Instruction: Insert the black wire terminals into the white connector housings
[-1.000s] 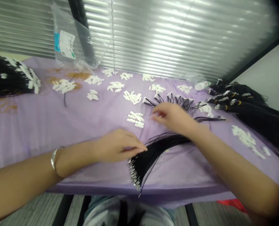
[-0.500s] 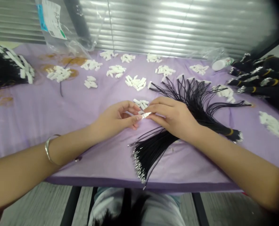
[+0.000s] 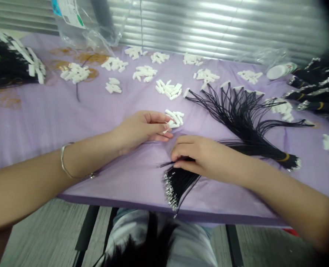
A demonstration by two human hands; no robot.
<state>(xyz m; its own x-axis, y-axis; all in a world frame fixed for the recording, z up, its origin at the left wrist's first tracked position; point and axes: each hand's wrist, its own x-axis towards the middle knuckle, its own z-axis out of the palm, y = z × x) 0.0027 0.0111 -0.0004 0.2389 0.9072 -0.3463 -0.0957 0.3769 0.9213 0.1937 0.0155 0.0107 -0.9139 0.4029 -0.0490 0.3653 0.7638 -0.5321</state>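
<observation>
My left hand (image 3: 146, 128) pinches a small white connector housing (image 3: 168, 127) between thumb and fingers. Right behind it lies a little pile of white connector housings (image 3: 177, 118). My right hand (image 3: 196, 154) is closed on one or more thin black wires, whose tips stick out to the left of the fingertips; how many cannot be told. Under that hand is a bundle of black wires (image 3: 182, 180) with bare metal terminals fanned toward the table's front edge. Farther back, other ends of black wires (image 3: 231, 111) spread out, with white connectors on their tips.
The table has a purple cover (image 3: 97, 111). Several piles of white housings (image 3: 168, 89) are spread along the back. Tied black wire bundles (image 3: 317, 91) lie at the right, more wires with white connectors (image 3: 11, 59) at the left. A clear plastic bag (image 3: 89, 29) stands against the blinds.
My right hand has left the white housing and moved down to the black wires. My left hand keeps a white housing. The whole view has shifted a little.
</observation>
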